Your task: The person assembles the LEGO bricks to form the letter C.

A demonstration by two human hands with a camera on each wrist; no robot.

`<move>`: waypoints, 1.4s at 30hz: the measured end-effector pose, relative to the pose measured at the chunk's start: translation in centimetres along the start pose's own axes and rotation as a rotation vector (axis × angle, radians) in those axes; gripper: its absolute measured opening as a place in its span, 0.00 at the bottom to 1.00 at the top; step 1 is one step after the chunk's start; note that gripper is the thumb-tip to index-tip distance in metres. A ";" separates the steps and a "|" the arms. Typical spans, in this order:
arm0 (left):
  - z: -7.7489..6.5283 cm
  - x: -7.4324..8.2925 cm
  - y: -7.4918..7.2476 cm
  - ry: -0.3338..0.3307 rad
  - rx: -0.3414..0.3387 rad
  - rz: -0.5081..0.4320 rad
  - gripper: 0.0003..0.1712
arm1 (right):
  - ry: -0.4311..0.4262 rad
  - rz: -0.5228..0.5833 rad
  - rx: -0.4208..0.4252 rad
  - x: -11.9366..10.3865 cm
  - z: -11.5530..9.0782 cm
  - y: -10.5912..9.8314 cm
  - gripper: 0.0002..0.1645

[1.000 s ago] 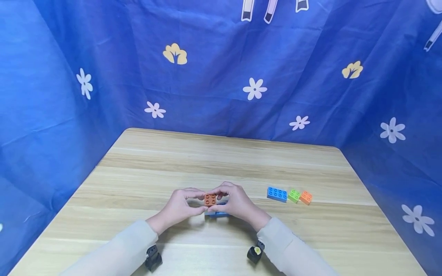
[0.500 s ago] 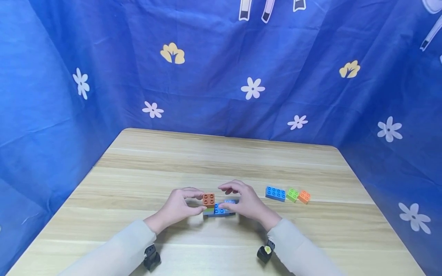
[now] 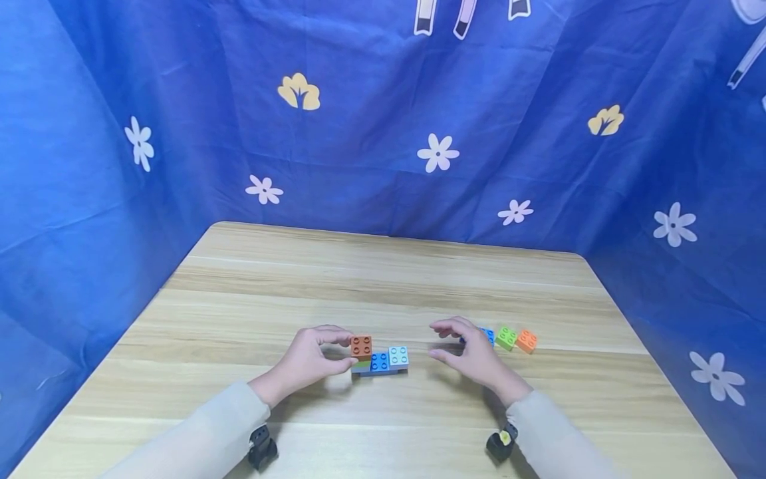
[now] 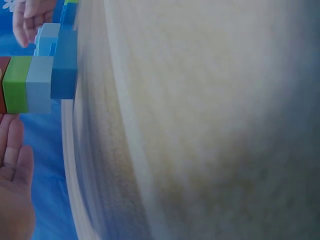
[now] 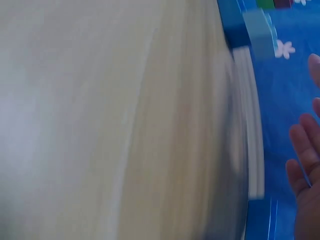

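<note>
My left hand point(image 3: 311, 359) pinches the brown brick point(image 3: 361, 348) topping a stack: green brick point(image 4: 16, 84), pale brick point(image 4: 39, 84), long blue base point(image 4: 66, 65). A second pale brick point(image 3: 398, 357) sits on the base's right end; those five look joined. My right hand point(image 3: 473, 356), spread and holding nothing, partly covers a loose blue brick point(image 3: 489, 336). Farther right on the table point(image 3: 383, 279), the lime brick point(image 3: 506, 338) and orange brick point(image 3: 526, 341) also remain unattached.

Right-hand fingers point(image 3: 447, 325) now well off the brick stack point(image 3: 380, 362), near the blue brick point(image 3: 489, 337).
</note>
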State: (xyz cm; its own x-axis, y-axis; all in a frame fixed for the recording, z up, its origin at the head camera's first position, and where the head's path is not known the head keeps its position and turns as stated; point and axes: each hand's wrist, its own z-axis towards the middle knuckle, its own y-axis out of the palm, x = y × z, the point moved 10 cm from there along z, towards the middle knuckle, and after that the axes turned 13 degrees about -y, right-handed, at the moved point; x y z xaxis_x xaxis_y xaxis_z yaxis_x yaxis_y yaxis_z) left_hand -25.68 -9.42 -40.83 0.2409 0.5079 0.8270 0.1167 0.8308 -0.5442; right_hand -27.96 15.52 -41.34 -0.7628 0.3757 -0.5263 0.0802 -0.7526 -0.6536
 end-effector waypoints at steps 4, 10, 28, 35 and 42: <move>0.0 0.1 0.0 0.001 0.000 -0.002 0.18 | -0.035 -0.037 0.052 0.6 -1.1 -2.1 0.27; 0.0 0.1 0.0 0.005 0.002 0.000 0.19 | 0.021 -0.114 0.099 2.2 -2.8 -5.3 0.28; -0.1 -0.2 -0.1 0.006 0.012 -0.021 0.19 | 0.195 -0.269 0.112 6.9 -7.9 -11.7 0.37; -0.1 -0.2 0.0 0.011 0.008 -0.038 0.18 | 0.271 -0.254 0.094 8.4 -9.4 -12.2 0.42; -0.1 -0.2 0.0 0.013 0.011 -0.035 0.18 | 0.316 -0.261 0.058 9.3 -10.4 -12.3 0.45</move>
State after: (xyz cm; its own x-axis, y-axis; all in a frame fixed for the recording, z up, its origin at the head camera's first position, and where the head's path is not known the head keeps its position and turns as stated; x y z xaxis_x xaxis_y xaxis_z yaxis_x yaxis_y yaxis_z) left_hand -25.67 -9.54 -40.99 0.2497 0.4753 0.8437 0.1151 0.8505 -0.5132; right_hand -29.42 33.84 -43.87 -0.5173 0.6989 -0.4939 -0.1329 -0.6358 -0.7604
